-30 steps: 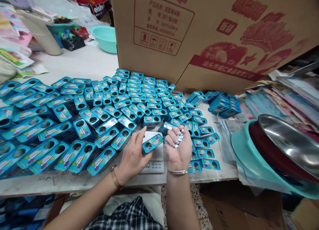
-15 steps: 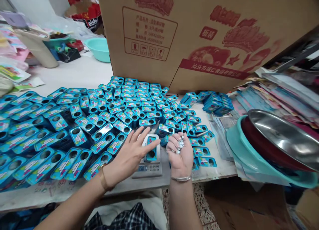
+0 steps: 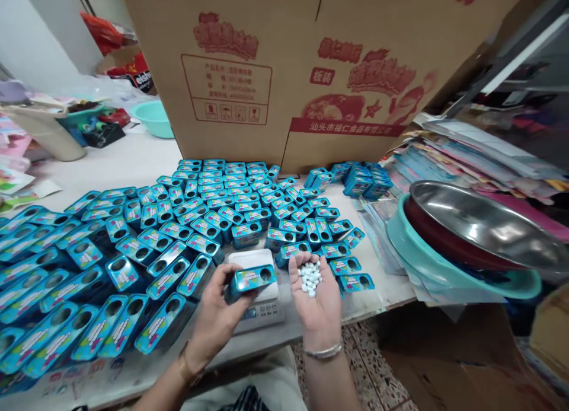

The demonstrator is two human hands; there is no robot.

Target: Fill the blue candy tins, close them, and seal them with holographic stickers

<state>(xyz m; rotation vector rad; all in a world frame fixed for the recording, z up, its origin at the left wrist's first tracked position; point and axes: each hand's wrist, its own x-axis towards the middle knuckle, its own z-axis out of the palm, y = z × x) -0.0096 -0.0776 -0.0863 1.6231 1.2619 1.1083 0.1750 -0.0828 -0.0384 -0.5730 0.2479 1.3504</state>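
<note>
Blue box [image 3: 244, 282] with firm sides, loose pale pellets [image 3: 310, 274]

Our left hand [image 3: 219, 309] grips the box around one end, over the scale [image 3: 267, 319]; our right hand [image 3: 319, 311] lies palm up, cradling the pellets. We judge the box light, fairly stiff and perhaps slippery where glossy; its long sides should offer the best hold, clear of the dark circle [image 3: 265, 274] on top. The pellets look hard and prone to rolling.

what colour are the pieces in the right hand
The pieces in the right hand are whitish, some faintly bluish, best seen in the head view.
</note>
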